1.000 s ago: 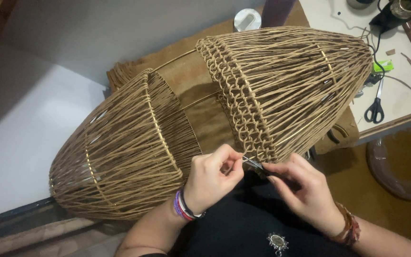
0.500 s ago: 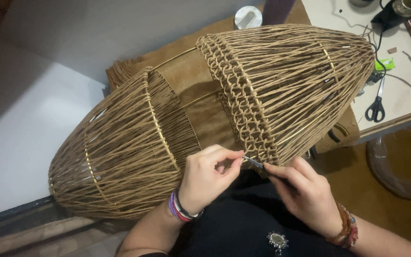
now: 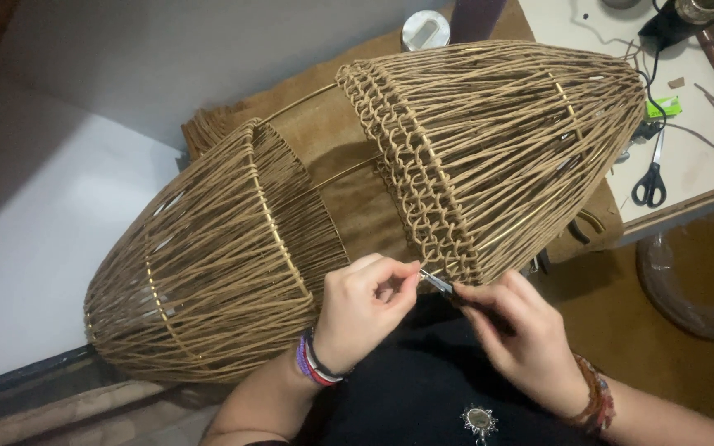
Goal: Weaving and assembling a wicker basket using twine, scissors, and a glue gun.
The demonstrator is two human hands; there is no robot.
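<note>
Your left hand (image 3: 363,310) pinches a cord end at the knotted band of the woven lampshade (image 3: 373,215) lying across your lap; your right hand (image 3: 522,339) is closed on a small dark tool (image 3: 440,285); scissors (image 3: 650,183) lie on the worktop (image 3: 704,157).

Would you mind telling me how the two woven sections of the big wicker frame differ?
The left section is wound in plain, loosely crossing strands; the right section starts with a band of knotted loops. The left section lies farther from the table; the right one tapers toward it. Both share tan cord on gold wire hoops. The left hand and right hand work at the band's lower edge.
</note>
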